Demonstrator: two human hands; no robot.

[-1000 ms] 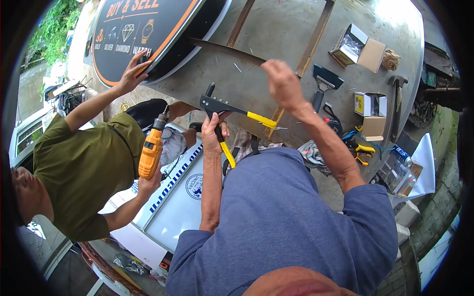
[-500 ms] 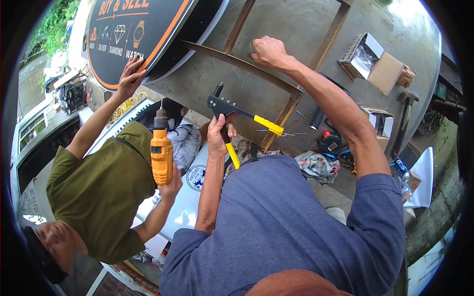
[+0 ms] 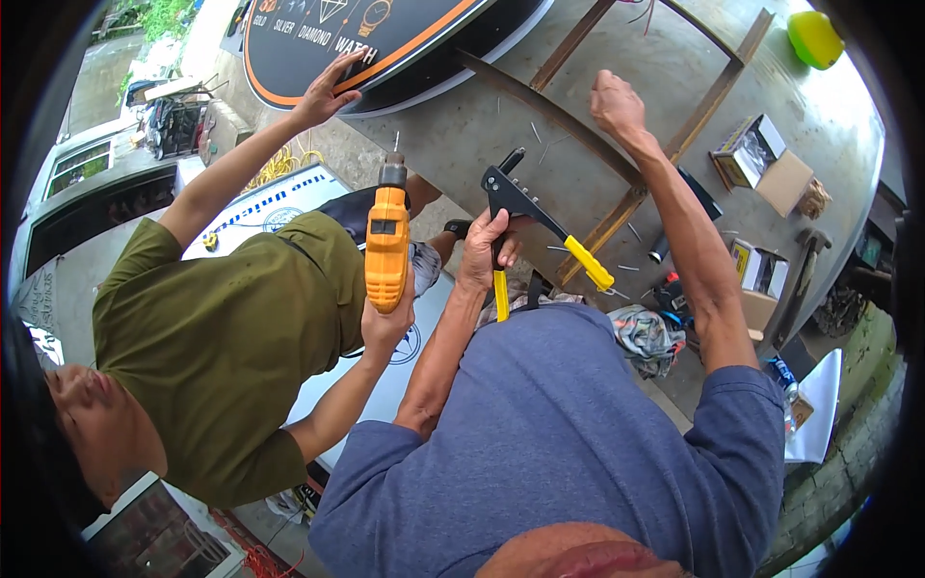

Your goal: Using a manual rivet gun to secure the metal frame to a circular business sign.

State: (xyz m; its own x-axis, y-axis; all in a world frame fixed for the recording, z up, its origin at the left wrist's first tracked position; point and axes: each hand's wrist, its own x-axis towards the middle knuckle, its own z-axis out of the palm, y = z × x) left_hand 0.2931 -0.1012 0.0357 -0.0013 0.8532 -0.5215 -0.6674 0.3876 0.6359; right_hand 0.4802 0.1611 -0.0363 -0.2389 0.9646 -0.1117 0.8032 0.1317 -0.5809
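Note:
My left hand (image 3: pixel 487 249) is closed around one handle of a hand riveter (image 3: pixel 518 199) with a black body and yellow grips. The riveter's handles are spread apart, and its nose points up toward the metal table. Over the table, my right hand (image 3: pixel 617 106) is curled closed beside a rusty angle-iron frame (image 3: pixel 568 125); what its fingers hold, if anything, is hidden. At my left a co-worker in an olive shirt (image 3: pixel 231 356) grips an orange drill (image 3: pixel 387 249), its bit upward. The co-worker's other hand (image 3: pixel 328 91) rests against a round black sign (image 3: pixel 405 39).
On the metal table (image 3: pixel 568 48) lie several thin rivets, an opened small box (image 3: pixel 747 154), a second box (image 3: pixel 758 268), a hammer (image 3: pixel 805 279) and a dark tube (image 3: pixel 699 193). A crumpled cloth (image 3: pixel 647 339) is at the near edge. A yellow-green round object (image 3: pixel 815 40) sits far right.
The view has shifted, so the sign and frame appear farther right and higher. My right hand has turned, its knuckles now upward. The riveter stays in my left hand; the co-worker's drill appears closer to it.

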